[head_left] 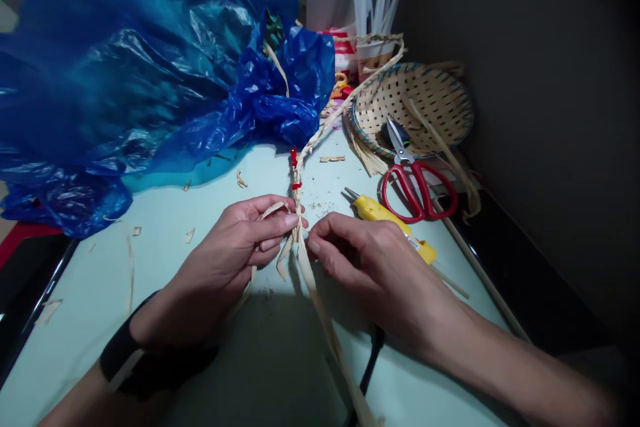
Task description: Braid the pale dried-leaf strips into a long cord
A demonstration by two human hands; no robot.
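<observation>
A pale straw braid runs from the woven basket down the table to my hands, with red ties around it. My left hand pinches the loose end of the braid between thumb and fingers. My right hand is closed on a flat straw strip just beside it; that strip trails toward me. The two hands almost touch at the braid's end.
A big blue plastic bag fills the back left. A round woven basket sits at the back right, with red-handled scissors leaning on it and a yellow glue gun nearby. Straw scraps litter the pale table. A dark wall stands on the right.
</observation>
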